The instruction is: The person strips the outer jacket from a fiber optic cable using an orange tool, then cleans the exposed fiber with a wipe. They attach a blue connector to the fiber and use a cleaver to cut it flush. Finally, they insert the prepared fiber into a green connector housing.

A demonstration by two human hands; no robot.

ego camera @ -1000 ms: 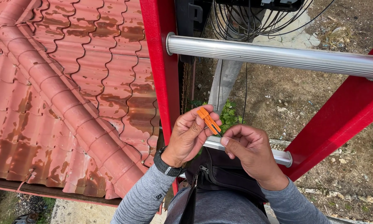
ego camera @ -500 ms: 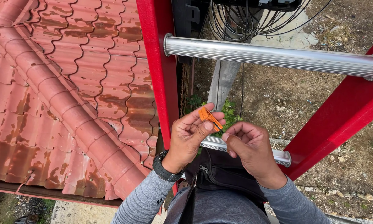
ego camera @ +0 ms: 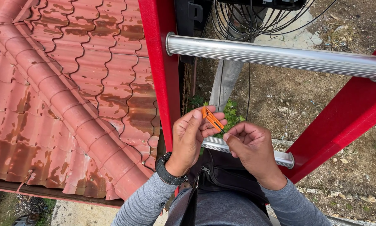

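Head view: the left hand (ego camera: 191,140) pinches a small orange tool (ego camera: 212,119) between thumb and fingers, above the lower rung (ego camera: 246,150). The right hand (ego camera: 251,148) is curled closed just beside it — fingertips at the tool's lower end. A red ladder (ego camera: 160,71) frames them; rusty roof tiles (ego camera: 70,92) lie left, bare dirt (ego camera: 305,96) far below.

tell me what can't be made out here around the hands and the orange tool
1. Head view: the lower end of the orange tool is hidden in the left hand.
2. Head view: whatever the right hand pinches is too thin to identify.
3. Head view: the black box above the cable loops is cut off by the top edge.
4. Head view: the lower ladder rung is mostly covered by both hands.
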